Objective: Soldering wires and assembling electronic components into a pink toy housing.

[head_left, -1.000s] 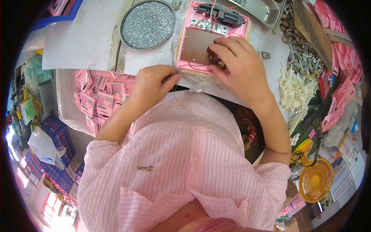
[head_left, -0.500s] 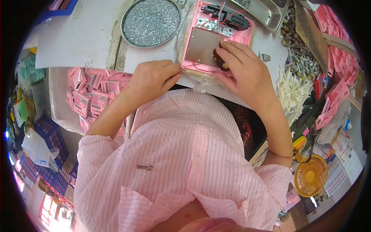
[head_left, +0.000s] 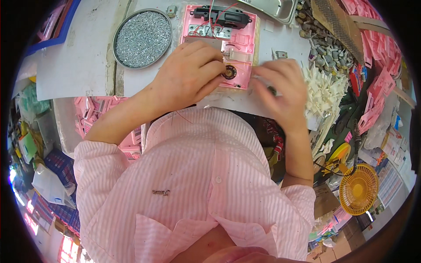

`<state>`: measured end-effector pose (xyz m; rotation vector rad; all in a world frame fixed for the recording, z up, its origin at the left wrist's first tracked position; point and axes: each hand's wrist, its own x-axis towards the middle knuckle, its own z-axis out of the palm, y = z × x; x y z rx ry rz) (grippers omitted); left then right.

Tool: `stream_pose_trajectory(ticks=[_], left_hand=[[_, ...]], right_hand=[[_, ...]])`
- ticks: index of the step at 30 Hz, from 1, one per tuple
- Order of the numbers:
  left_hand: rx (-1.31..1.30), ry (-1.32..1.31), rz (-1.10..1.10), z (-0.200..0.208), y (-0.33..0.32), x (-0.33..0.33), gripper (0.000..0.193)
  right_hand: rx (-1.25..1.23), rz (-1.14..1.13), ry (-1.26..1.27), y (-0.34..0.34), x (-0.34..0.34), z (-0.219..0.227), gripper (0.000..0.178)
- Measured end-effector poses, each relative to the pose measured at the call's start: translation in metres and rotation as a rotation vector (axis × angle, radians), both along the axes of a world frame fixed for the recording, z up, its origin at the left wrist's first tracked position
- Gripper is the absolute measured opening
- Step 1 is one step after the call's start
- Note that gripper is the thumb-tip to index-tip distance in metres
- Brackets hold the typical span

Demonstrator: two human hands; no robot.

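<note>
A pink plastic housing [head_left: 247, 44] lies open on the worktable before me. Inside are a long black part [head_left: 223, 17], thin red wires, a metal plate [head_left: 204, 41], a whitish block [head_left: 239, 55] and a black round part [head_left: 229, 72]. My left hand [head_left: 190, 72] lies over the housing's near left side with its fingers bent. Its fingertips sit beside the round part, and what they grip is hidden. Just right of the housing is my right hand [head_left: 283, 85], smeared by motion. A small dark spot shows by its fingers, too blurred to name.
A round metal dish [head_left: 117, 55] of small screws stands left of the housing. To the right lie a heap of small metal parts [head_left: 326, 55], white plastic pieces [head_left: 324, 94] and pink parts [head_left: 386, 79]. A bin of pink pieces [head_left: 87, 109] stands at left below the table.
My left hand has moved from the housing's left edge onto it. My right hand has left the plate and moved off to the right, exposing the round part. The whole view has shifted.
</note>
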<state>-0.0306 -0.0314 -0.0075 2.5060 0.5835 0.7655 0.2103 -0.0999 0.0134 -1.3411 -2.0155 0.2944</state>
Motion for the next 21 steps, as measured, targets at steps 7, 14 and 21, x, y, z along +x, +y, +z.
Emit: stream_pose_trajectory(ticks=[7, 14, 21], left_hand=[[-0.025, -0.032, 0.052, -0.006, -0.007, -0.008, 0.02], [-0.033, -0.057, 0.068, 0.009, 0.003, -0.012, 0.017], [-0.254, -0.06, 0.0, 0.031, 0.027, 0.043, 0.018]], right_hand=[[0.115, -0.017, -0.003, 0.002, -0.024, -0.037, 0.016], [-0.092, -0.247, -0.136, 0.009, 0.054, -0.01, 0.024], [-0.226, -0.204, -0.204, 0.021, 0.064, -0.008, 0.03]])
